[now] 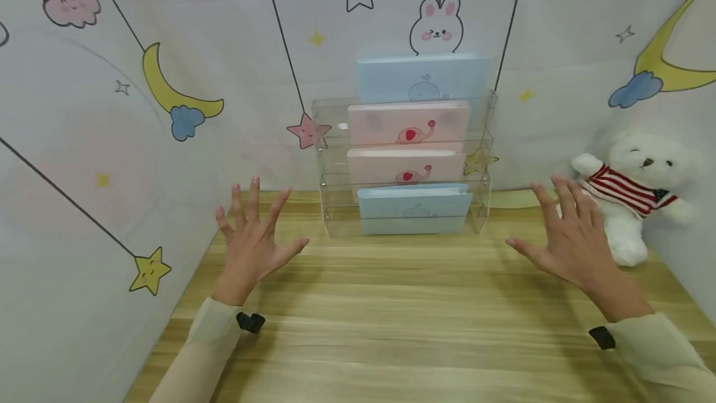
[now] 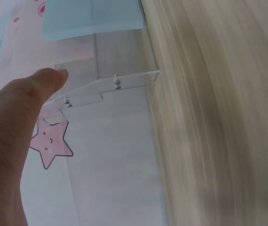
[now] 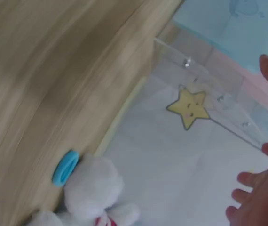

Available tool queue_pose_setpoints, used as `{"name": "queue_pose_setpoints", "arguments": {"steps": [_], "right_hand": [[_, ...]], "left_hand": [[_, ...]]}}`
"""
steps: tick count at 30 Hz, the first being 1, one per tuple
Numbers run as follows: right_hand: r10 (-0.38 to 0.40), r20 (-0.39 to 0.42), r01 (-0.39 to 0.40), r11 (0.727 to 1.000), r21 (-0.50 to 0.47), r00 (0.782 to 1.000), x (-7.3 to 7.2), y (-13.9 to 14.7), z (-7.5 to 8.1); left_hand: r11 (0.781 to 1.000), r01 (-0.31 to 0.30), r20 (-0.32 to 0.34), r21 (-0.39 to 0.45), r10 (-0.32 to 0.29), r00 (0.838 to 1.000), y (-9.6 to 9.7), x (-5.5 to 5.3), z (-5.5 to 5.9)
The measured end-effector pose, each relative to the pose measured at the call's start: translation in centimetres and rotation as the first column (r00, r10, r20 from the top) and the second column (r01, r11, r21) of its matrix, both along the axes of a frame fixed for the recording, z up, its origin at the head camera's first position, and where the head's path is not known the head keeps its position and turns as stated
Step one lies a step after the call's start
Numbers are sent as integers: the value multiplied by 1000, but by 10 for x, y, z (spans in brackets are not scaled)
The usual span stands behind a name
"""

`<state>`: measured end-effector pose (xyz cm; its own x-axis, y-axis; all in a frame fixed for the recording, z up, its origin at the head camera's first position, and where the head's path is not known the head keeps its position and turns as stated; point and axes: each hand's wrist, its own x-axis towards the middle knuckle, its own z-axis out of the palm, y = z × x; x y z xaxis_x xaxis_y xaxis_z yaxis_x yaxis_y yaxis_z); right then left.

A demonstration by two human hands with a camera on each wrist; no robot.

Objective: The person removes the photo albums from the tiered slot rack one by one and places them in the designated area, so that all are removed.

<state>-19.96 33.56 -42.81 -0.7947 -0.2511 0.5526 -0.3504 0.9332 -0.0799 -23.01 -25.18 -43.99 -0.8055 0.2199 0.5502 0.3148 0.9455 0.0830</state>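
Observation:
My left hand [image 1: 252, 250] is spread to the left of a clear tiered rack [image 1: 338, 219], fingers straight and thumb pointing toward it. The right hand [image 1: 576, 238] is likewise spread, on the rack's other side, beside the teddy bear. Both hold nothing. Upright in the rack's tiers stand a blue whale folder [image 1: 380, 210] at the front, two pink elephant ones behind it, a pink folder [image 1: 371, 170] and another pink folder [image 1: 375, 124], and a taller blue folder [image 1: 386, 79] at the back. In the left wrist view the thumb [image 2: 44, 84] overlaps the rack's side panel.
A white teddy bear [image 1: 623, 238] in a red-striped top sits at the right wall. By it lies a small blue ring-shaped thing [image 3: 65, 167]. Printed cloth [image 1: 252, 79] with stars and moons hangs behind and along both sides of the wooden table [image 1: 391, 316].

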Motion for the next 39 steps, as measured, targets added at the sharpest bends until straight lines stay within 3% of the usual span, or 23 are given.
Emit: {"name": "queue_pose_setpoints", "arguments": {"steps": [6, 13, 20, 29, 34, 39], "right_hand": [[125, -73, -132, 986, -98, 989, -8, -19, 0], [229, 39, -210, 938, -275, 973, -9, -34, 5], [296, 86, -241, 889, -390, 951, -24, -43, 3], [324, 137, -241, 874, -423, 936, -41, -59, 1], [335, 152, -234, 857, -459, 930, -50, -67, 1], [348, 167, -217, 826, -520, 923, -54, -69, 2]], "left_hand": [[998, -8, 153, 57, -1, 988, 19, -6, 4], [988, 41, 268, 149, -81, 960, 43, -19, 1], [966, 105, 290, 236, -174, 941, 54, -27, -5], [912, 189, 351, 363, -322, 879, 57, -36, -11], [889, 222, 331, 400, -366, 869, 60, -45, -16], [870, 215, 341, 444, -386, 857, 67, -54, -21]]}}
